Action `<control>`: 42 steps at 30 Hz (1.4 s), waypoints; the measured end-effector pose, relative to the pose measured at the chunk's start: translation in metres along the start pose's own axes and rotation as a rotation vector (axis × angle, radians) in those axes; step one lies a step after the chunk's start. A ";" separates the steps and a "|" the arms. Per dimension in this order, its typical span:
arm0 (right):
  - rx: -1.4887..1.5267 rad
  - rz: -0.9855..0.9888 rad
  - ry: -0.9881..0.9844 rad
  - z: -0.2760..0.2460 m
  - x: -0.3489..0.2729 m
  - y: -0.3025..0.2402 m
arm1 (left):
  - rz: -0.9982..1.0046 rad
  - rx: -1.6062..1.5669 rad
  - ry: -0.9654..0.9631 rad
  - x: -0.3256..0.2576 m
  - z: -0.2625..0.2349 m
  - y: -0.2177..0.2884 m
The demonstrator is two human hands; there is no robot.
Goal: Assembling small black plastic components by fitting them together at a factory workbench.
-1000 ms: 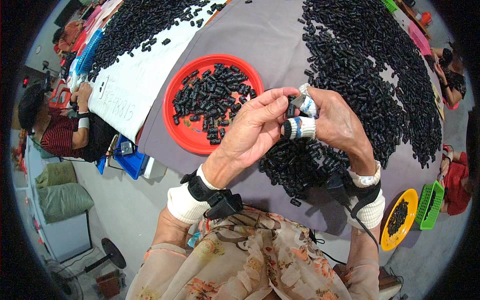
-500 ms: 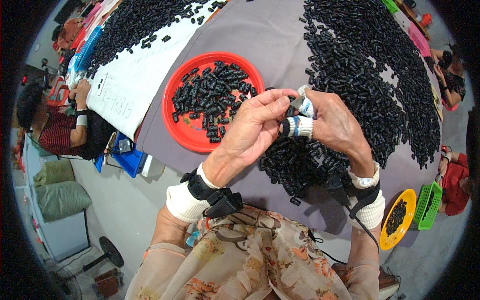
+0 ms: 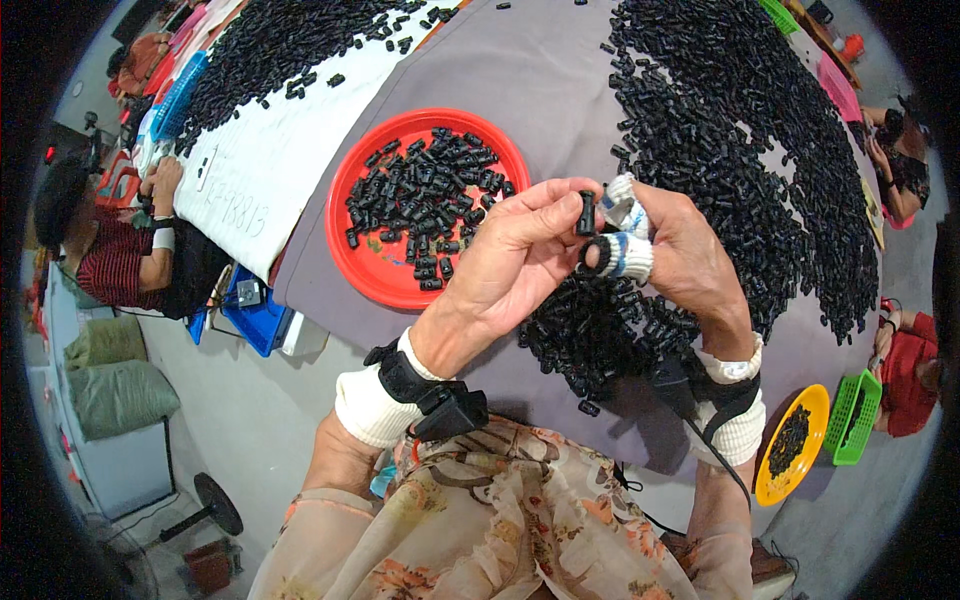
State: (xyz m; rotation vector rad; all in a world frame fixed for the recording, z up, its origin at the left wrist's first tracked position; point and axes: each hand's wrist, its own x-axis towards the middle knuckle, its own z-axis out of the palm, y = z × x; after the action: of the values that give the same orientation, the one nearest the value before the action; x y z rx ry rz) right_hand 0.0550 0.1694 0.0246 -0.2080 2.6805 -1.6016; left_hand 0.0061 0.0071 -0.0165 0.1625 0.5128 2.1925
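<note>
Above the near edge of the tabletop (image 3: pixel 560 90), the left hand (image 3: pixel 510 260) pinches a small black plastic piece (image 3: pixel 586 213); the right hand (image 3: pixel 680 250), fingertips taped, closes on it too. Light, rigid, probably slick: best gripped by its sides.

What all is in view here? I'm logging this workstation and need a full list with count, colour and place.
Small plastic part: one, black, pinched between both hands.
Loose parts: too many to count, black, heaped on the table at right and in front of the hands.
Second heap: black, on a white sheet upper left.
Round tray: one, red, holding black parts, left of the hands.
Table: one, grey cover.
Yellow dish: one, lower right, holding black parts.
Green basket: one, beside the dish.
Co-workers: one at left, others at right edge.
Left hand: bare, wrist device.
Right hand: white finger wraps.
</note>
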 end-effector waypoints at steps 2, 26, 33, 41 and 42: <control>0.039 0.002 -0.009 -0.001 0.000 0.002 | 0.002 -0.006 0.015 0.000 0.001 -0.001; -0.150 0.091 -0.065 -0.004 0.007 -0.013 | -0.013 0.027 0.001 0.002 -0.004 -0.004; -0.159 0.065 -0.062 -0.002 0.005 -0.009 | -0.027 0.010 -0.005 0.001 -0.007 -0.006; -0.181 0.034 -0.039 0.002 0.004 -0.003 | 0.001 0.067 0.100 0.001 0.003 -0.007; -0.173 0.029 -0.036 0.002 0.004 -0.003 | 0.006 0.081 0.103 0.001 0.003 -0.007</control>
State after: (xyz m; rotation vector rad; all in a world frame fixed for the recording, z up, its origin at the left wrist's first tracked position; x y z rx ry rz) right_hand 0.0515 0.1659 0.0261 -0.1962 2.7809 -1.3449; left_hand 0.0116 0.0123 -0.0168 0.0951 0.6603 2.1950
